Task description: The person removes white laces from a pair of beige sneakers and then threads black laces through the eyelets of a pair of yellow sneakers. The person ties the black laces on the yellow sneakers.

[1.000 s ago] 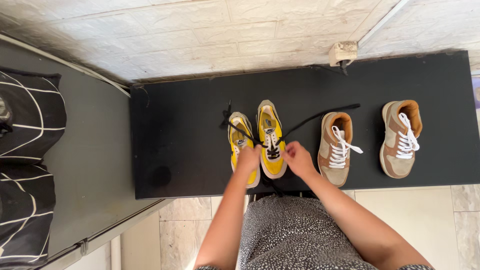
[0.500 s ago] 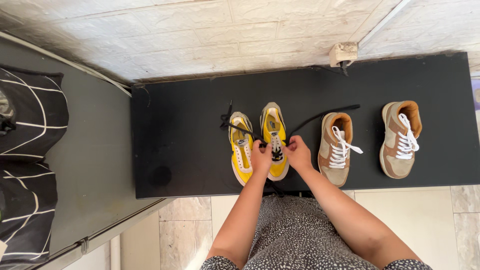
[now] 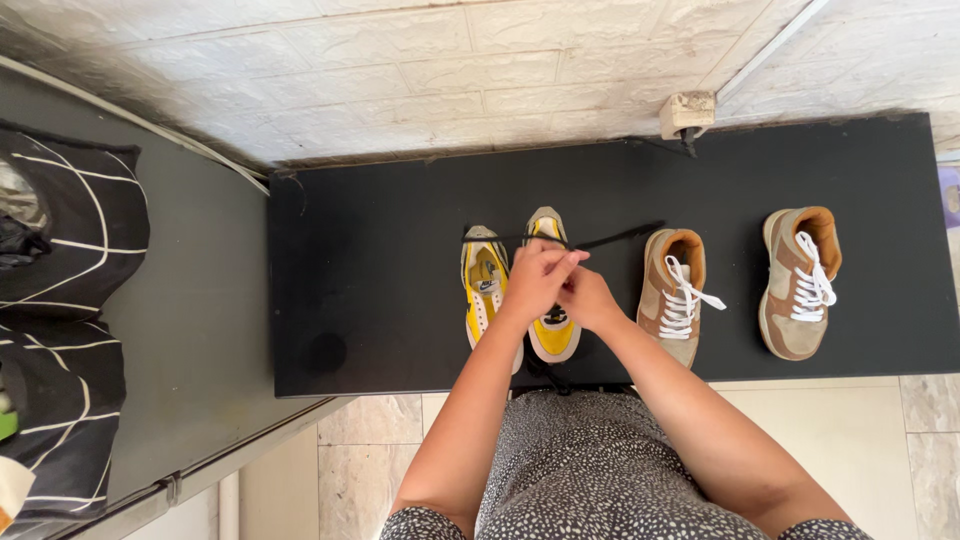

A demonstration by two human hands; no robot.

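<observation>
Black-and-white striped bags (image 3: 60,300) at far left, contents too hidden to tell. Next, on the black bench (image 3: 370,280), yellow shoe no. 1 (image 3: 484,290) sits untouched. L hand (image 3: 535,275) & R hand (image 3: 588,298) meet over yellow shoe no. 2 (image 3: 553,335), both pinching its black lace (image 3: 620,238), ends trailing out both sides. To do it well, I'd say: keep even tension, hands close. Right of that, two tan shoes (image 3: 680,295), white laces in, well apart.
</observation>
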